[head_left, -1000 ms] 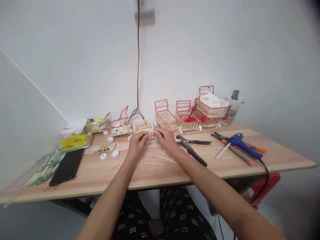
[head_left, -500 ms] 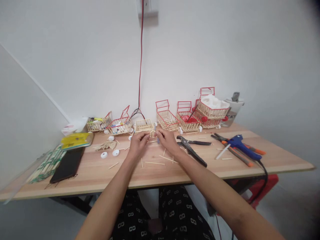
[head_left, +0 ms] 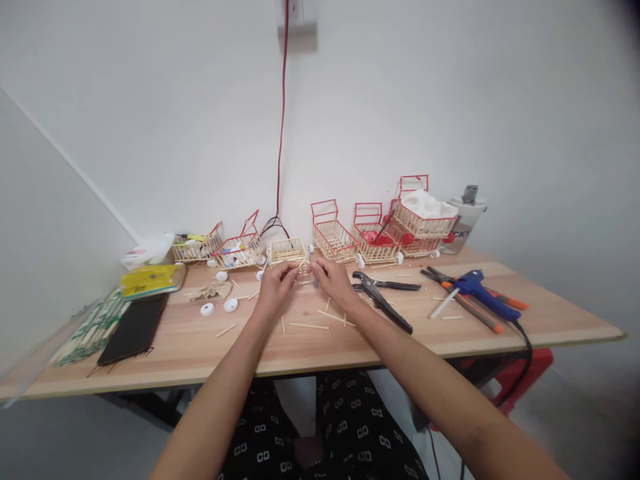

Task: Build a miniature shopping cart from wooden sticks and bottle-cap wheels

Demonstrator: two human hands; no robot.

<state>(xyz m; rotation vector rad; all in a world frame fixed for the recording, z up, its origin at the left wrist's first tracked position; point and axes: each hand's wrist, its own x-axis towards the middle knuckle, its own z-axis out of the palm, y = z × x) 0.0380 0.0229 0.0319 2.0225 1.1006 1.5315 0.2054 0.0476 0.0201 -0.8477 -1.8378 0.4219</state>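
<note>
Both hands meet over the middle of the wooden table (head_left: 350,347). My left hand (head_left: 274,291) and my right hand (head_left: 334,283) are closed in pinches on a small wooden stick piece (head_left: 303,268) held between their fingertips. Just behind them stands a small plain stick basket (head_left: 287,252). Loose sticks (head_left: 309,326) lie on the table below the hands. Black pliers (head_left: 383,299) lie right of my right hand.
Several red-framed stick carts (head_left: 345,237) line the wall. A blue glue gun (head_left: 485,292) and orange-handled pliers (head_left: 475,308) lie at the right. White wheels (head_left: 220,307), a black phone (head_left: 134,329), a yellow pack (head_left: 149,279) and bundled sticks (head_left: 90,330) sit at the left. A cup (head_left: 464,223) stands back right.
The hands stay pinched together at the same spot. Only the view has shifted slightly.
</note>
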